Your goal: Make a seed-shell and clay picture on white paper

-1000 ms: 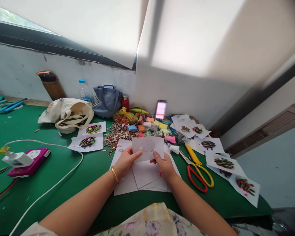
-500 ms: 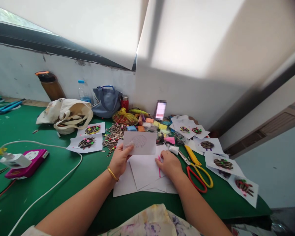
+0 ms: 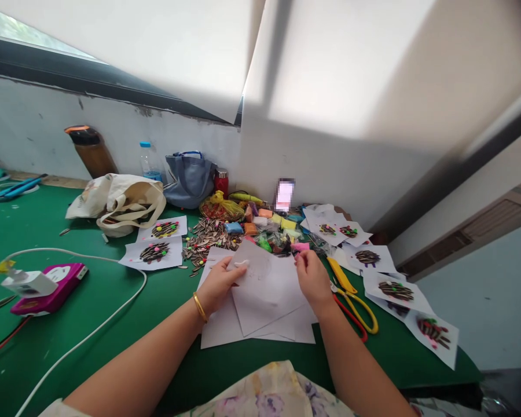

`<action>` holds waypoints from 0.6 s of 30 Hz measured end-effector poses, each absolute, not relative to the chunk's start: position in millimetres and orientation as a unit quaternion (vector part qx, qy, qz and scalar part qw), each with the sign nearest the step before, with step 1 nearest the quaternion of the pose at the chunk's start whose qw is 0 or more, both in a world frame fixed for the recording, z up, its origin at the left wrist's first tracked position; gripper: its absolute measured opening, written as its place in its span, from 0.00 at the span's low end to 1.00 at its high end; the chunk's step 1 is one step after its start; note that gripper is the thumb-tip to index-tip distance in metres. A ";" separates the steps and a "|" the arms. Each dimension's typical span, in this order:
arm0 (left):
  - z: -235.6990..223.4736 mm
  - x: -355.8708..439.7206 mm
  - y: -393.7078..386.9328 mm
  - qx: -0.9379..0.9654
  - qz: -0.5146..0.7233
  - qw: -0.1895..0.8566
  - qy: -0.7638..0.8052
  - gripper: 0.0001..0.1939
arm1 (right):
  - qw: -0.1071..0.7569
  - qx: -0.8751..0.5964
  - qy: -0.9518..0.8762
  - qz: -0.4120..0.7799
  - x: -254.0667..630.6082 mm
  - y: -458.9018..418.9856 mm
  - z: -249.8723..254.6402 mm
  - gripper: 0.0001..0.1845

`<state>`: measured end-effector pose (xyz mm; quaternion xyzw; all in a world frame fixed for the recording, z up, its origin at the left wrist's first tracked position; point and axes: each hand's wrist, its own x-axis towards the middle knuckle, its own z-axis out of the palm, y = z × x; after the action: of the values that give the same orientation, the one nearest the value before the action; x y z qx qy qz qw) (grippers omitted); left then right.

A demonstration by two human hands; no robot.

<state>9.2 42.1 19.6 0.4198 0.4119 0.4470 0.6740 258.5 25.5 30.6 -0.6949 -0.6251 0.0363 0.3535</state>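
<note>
Left hand (image 3: 219, 282) pinches paper (image 3: 256, 263) — right hand (image 3: 315, 282) near scissors (image 3: 363, 307).

a single camera, worn on the person's head, gives the one view. it looks forward and down from above the lap, with floral clothing (image 3: 260, 397) at the bottom edge, and out along the forearms (image 3: 139, 353) to the left hand (image 3: 219, 284) and right hand (image 3: 312, 281), close by, near mid-frame. the green table (image 3: 99, 313) lies slanted beneath; the wall (image 3: 35, 104) faces the lens beyond it. the wide frame also catches a window (image 3: 35, 36) at upper left.
</note>
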 end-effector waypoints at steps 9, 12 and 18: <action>26.6 8.5 37.6 0.515 0.351 0.647 0.439 0.23 | 0.339 -0.491 -0.758 0.262 220.2 19.8 49.4 0.08; 27.7 7.5 39.8 0.464 0.410 0.645 0.448 0.27 | 0.348 -0.505 -0.744 0.267 210.2 22.5 37.5 0.08; 29.6 9.9 38.2 0.366 0.443 0.738 0.355 0.26 | 0.453 -0.540 -0.657 0.267 198.1 21.9 22.7 0.09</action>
<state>9.9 38.2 29.6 0.3655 0.3550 0.4427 0.7378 198.1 21.9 22.7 -0.5402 -0.6568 0.2668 0.4534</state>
